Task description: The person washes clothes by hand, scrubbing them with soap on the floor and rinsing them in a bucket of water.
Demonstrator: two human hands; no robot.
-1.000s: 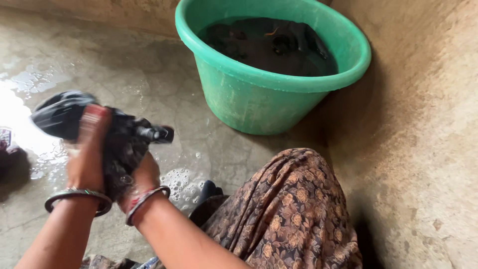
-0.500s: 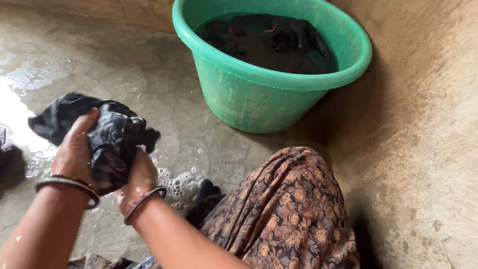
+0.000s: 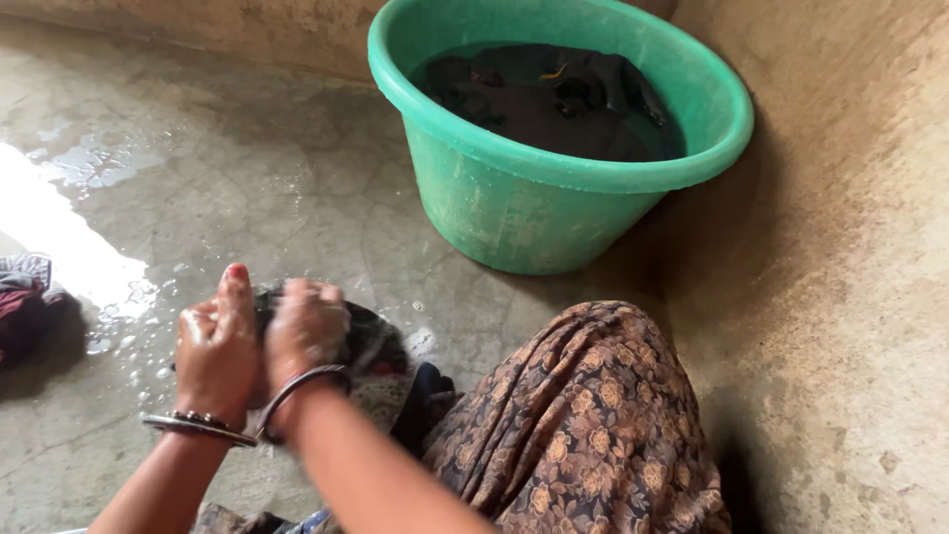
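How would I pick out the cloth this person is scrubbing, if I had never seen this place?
Start at the big green plastic tub of dark water by the wall, then look down-left across the wet concrete floor. There the left hand and right hand press a dark soapy cloth together. Unlike the reddish cloth at the left edge, it is gripped and sudsy.

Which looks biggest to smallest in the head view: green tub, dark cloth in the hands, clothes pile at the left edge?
1. Green tub.
2 and 3. Dark cloth and clothes pile: unsure, hands hide one, the frame edge crops the other.
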